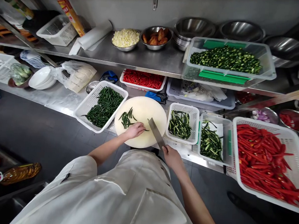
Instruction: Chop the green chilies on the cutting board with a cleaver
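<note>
Fingers of the left hand pinch a green chili, right hand grips a knife; two containers hold split chilies, many others uncut

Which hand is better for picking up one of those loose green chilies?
Probably the left hand: it's already close to the loose chilies, while the right hand holds the knife.

Dark grey floor — steel shelf — plain grey wall.
</note>
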Tool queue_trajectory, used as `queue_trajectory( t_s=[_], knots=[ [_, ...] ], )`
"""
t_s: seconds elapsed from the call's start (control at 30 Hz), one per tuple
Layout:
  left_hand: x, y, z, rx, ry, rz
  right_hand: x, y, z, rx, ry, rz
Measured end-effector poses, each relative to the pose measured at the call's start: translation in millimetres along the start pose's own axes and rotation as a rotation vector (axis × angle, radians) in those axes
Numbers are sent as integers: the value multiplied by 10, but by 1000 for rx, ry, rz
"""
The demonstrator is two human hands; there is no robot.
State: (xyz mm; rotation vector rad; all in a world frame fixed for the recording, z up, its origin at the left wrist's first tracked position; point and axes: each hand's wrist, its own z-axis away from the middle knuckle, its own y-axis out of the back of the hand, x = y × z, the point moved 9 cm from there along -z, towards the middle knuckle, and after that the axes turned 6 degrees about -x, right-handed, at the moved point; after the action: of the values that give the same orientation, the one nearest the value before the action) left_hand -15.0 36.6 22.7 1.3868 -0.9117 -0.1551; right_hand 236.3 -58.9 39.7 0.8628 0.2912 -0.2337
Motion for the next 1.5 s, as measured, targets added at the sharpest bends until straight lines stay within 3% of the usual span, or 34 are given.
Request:
queue_trajectory(
  t_s=[0.1, 0.27, 0.47, 0.9, 1.03, 1.13, 1.33, 1.5],
  knots=[
    [192, -223, 11, -5, -56, 56, -121, 113, 36, -5, -23, 78],
    [217, -386, -8, 27, -64, 105, -239, 216, 202, -45, 8, 126],
    [174, -371, 8, 34, -40, 141, -176, 314, 262, -67, -13, 140],
    [183, -386, -137, 49, -27, 134, -71, 273, 273, -96, -32, 116],
    [169, -414, -138, 31, -23, 136, -53, 154, 239, -119, -18, 109],
    [176, -426, -165, 20, -20, 146, -100, 58, 64, -89, -19, 104],
    [237, -198, -112, 2, -45, 93, -278, 73, -250, 8, 47, 36],
    [-277, 409, 370, 278, 408, -164, -163, -101, -34, -36, 83, -53]
  ],
)
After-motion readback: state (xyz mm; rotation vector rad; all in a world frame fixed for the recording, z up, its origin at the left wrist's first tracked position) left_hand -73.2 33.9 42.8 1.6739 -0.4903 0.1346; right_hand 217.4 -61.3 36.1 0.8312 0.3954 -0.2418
